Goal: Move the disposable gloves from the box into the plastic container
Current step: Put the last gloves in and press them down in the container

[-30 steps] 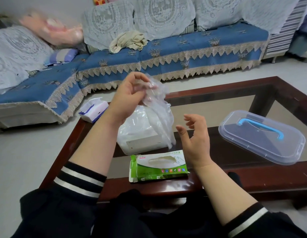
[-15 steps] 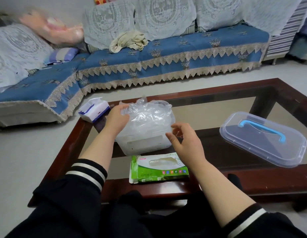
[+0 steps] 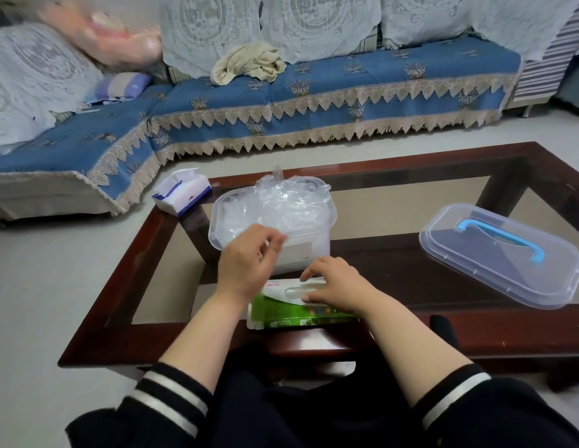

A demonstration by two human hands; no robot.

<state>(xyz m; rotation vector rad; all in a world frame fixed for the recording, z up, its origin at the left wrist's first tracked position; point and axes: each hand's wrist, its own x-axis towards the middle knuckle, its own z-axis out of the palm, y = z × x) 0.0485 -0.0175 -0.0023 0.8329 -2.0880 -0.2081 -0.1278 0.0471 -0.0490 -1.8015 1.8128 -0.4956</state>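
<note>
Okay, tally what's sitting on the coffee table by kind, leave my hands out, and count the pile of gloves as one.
Clear plastic container: 1
Pile of clear gloves inside it: 1
Clear lid with blue handle: 1
Green glove box: 1
White and blue tissue pack: 1
Total: 5

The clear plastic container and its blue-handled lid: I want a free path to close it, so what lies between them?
Nothing: in the head view, only bare glass tabletop separates container and lid.
</note>
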